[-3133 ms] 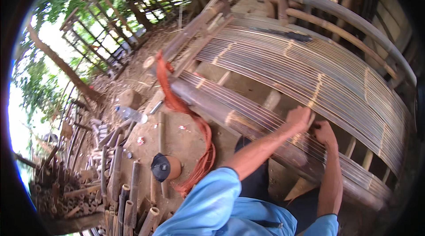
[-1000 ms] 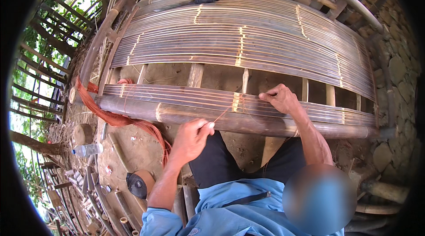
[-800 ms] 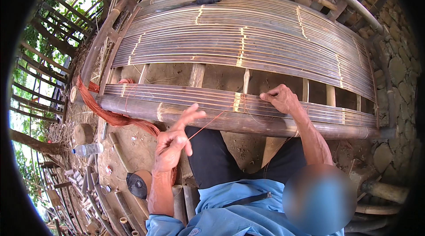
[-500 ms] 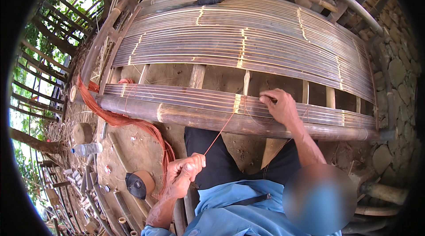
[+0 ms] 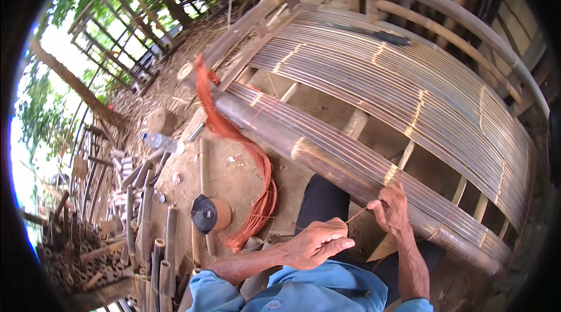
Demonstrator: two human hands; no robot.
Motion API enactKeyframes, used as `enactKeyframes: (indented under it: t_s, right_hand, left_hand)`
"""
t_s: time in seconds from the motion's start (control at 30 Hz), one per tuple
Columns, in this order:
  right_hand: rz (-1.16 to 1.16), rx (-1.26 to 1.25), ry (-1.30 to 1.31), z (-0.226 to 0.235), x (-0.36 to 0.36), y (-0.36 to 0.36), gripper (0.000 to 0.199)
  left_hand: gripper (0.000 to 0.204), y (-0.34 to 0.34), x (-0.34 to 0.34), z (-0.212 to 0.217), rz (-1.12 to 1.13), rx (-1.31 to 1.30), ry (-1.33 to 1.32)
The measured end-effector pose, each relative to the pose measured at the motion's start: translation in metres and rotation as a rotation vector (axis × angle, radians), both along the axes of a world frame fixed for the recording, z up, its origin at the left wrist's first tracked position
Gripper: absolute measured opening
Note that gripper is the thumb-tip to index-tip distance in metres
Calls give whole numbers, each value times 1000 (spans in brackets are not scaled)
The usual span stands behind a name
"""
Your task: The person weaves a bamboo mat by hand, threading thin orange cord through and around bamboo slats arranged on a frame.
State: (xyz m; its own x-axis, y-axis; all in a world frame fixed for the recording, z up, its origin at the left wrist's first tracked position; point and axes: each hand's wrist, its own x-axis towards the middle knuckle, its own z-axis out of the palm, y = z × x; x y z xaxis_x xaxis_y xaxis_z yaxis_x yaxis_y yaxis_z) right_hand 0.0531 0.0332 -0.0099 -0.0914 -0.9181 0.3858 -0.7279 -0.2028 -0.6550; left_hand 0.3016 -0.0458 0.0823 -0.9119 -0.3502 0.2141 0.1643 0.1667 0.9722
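My left hand (image 5: 318, 244) is closed on a thin reddish cord (image 5: 358, 215) in front of my lap. A short, taut length of it runs to my right hand (image 5: 390, 208). That hand pinches the cord beside the front bamboo pole (image 5: 272, 136). The narrow band of slats (image 5: 327, 138) along this pole passes just beyond my right fingers, with a pale strip of binding (image 5: 390, 174) next to them. A bundle of orange-red strands (image 5: 260, 166) drapes over the pole's left end and hangs to the ground.
A wide slatted panel (image 5: 362, 72) lies beyond a gap bridged by cross-pieces. A dark-handled tool (image 5: 390, 38) rests at its far edge. On the left are a plastic bottle (image 5: 160, 142), a dark cap (image 5: 205, 214) and cut bamboo pieces (image 5: 166, 247).
The view has swung left and tilted. My left hand has come toward my right, shortening the cord between them. My right hand has drawn back from the slats and now pinches the cord.
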Motion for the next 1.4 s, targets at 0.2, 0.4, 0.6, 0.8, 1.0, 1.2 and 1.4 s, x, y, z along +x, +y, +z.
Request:
enactKeyframes:
  t_s: [0.2, 0.4, 0.6, 0.8, 1.0, 1.2, 1.4]
  right_hand:
    - [-44, -40, 69, -1, 2, 12, 43]
    - [-175, 43, -37, 45, -46, 43, 27]
    - [-892, 36, 93, 43, -176, 173, 27]
    - [-912, 157, 306, -5, -205, 212, 38]
    - [-906, 240, 252, -5, -212, 221, 39]
    - [-796, 458, 200, 8, -225, 211, 36]
    - [-788, 147, 259, -5, -221, 232, 38]
  left_hand:
    - [21, 13, 8, -7, 110, 188, -132]
    - [14, -13, 21, -23, 458, 100, -489]
    - [16, 16, -24, -16, 847, -783, -265]
    - [52, 125, -128, -123, 113, -456, -461]
    - [57, 179, -199, -136, -101, 744, -493]
    - [23, 108, -127, -27, 199, 567, -396]
    - [27, 16, 0, 83, 678, 434, 160]
